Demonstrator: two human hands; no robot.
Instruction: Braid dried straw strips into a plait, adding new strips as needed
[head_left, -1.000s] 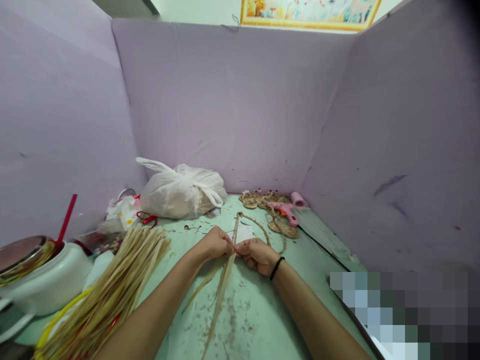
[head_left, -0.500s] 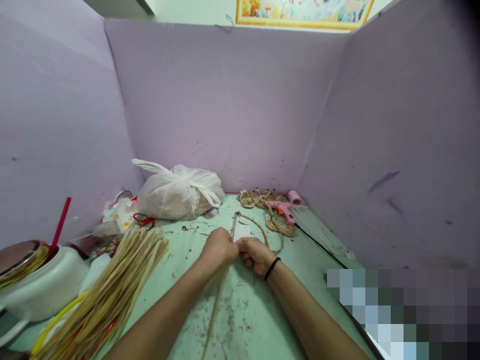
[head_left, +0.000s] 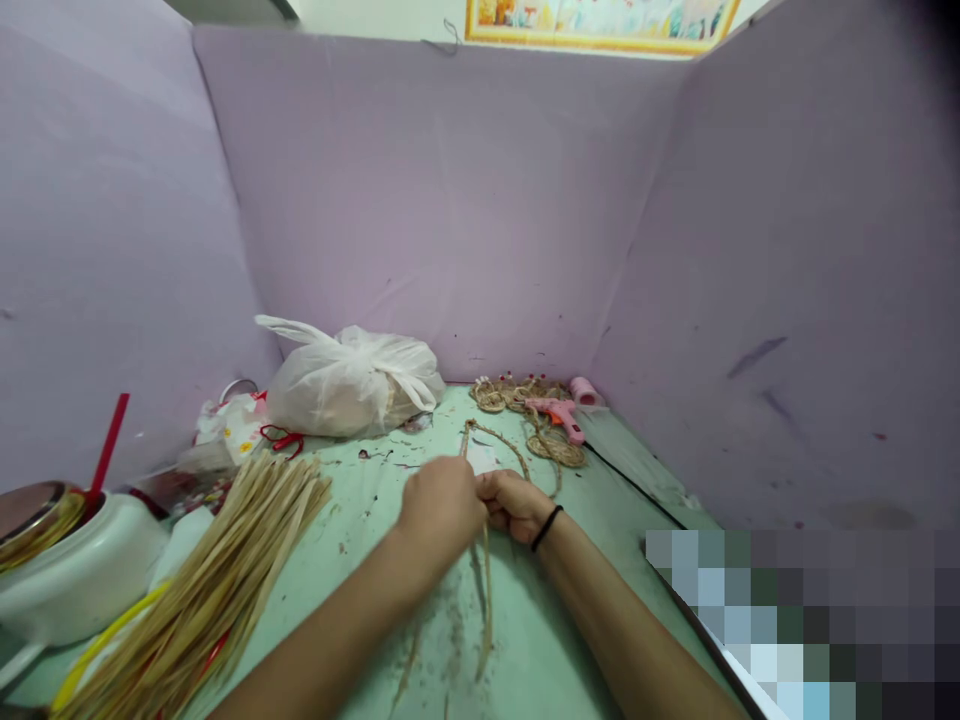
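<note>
Over the middle of the table, my left hand (head_left: 442, 508) and my right hand (head_left: 514, 503) meet, fingers closed on a thin twisted straw cord (head_left: 504, 440). From my hands the cord loops away toward the back and curls round to the right. Loose straw strands (head_left: 486, 600) hang from under my fingers toward me. My fingertips partly hide the spot where cord and strands join. A dark band circles my right wrist. A small white piece (head_left: 484, 457) lies on the table just beyond my hands.
Left lies a bundle of flat straw strips (head_left: 217, 570), beside a white pot (head_left: 90, 570). A tied white plastic bag (head_left: 352, 385) sits at the back. Back right are a pink glue gun (head_left: 559, 415), coiled straw cord (head_left: 555, 450) and a pink spool (head_left: 585, 391). Purple partitions (head_left: 435, 200) surround the green table (head_left: 352, 620).
My left hand has turned over toward my right hand, knuckles up. The loose strand that trailed to the lower left now hangs further right. The view has shifted slightly.
</note>
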